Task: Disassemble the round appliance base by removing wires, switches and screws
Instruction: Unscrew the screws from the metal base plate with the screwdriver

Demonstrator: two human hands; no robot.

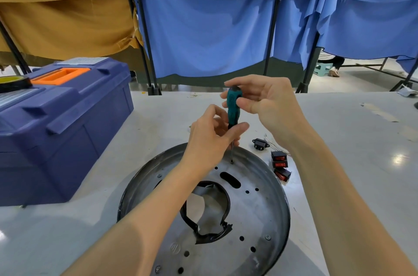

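A round grey metal appliance base (255, 205) lies flat on the white table (362, 140), with holes, a few screws and a torn black ring at its centre. A teal-handled screwdriver (234, 106) stands upright, its tip on a screw (232, 162) near the base's far rim. My right hand (269, 104) pinches the top of the handle. My left hand (210, 138) holds the lower handle and shaft between thumb and fingers. Three red rocker switches (280, 165) and a black power socket (260, 143) with thin wires lie on the table right of the base.
A large blue toolbox (61, 122) with an orange handle stands at the left, a tape roll (13, 82) on its lid. Blue and tan cloth hangs on black frames behind the table's far edge. A person's foot and a stool show at far right on the floor.
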